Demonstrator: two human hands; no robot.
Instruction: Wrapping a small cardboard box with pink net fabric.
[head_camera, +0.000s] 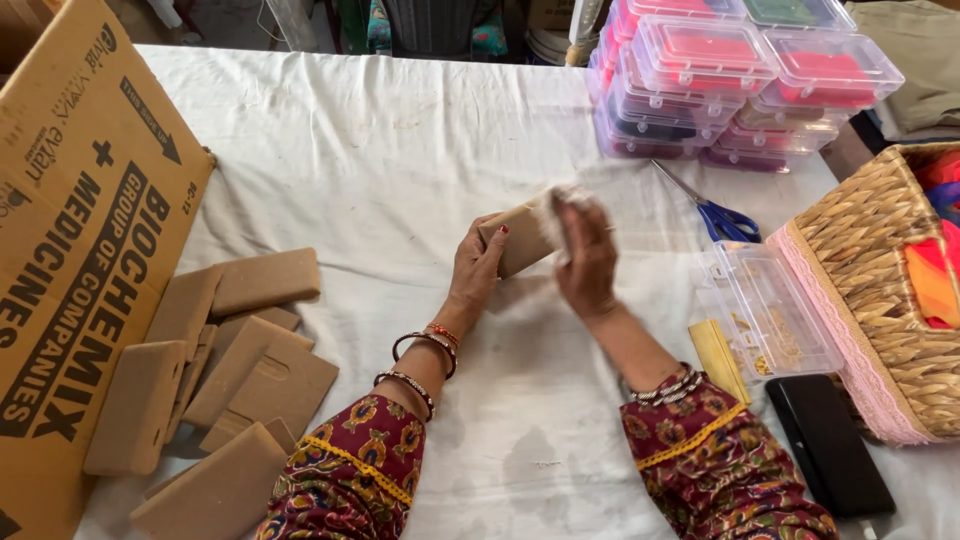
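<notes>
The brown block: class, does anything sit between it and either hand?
Nothing visible does. The left hand grips the brown block directly; the right hand presses a white cloth against its far end.

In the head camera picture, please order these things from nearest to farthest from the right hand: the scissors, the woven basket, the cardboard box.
From the right hand:
1. Scissors, just to its right, beyond the hand on the cloth.
2. Woven basket, farther right at the table edge.
3. Cardboard box, far across on the left side.
</notes>
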